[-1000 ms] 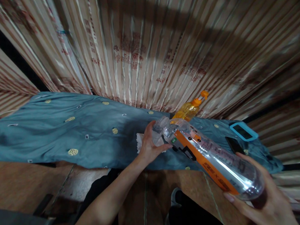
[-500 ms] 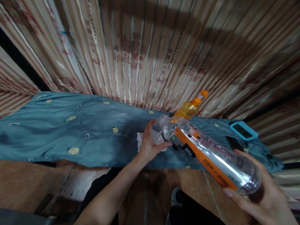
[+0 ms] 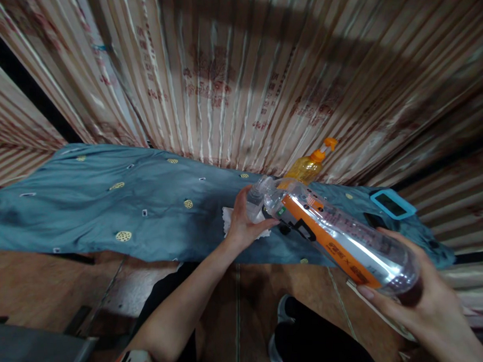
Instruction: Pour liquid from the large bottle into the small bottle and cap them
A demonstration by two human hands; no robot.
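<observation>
From the head view, the right hand [image 3: 419,306] cups the rounded base of a clear plastic bottle [image 3: 340,235] with an orange label, tilted above the blue cloth [image 3: 118,207]; the left hand [image 3: 243,221] fingers wrap its neck, over a white tissue [image 3: 227,219]

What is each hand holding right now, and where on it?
The right hand grips the clear bottle by its base; the left hand holds a small clear cup by its side at the bottle's mouth.
</observation>
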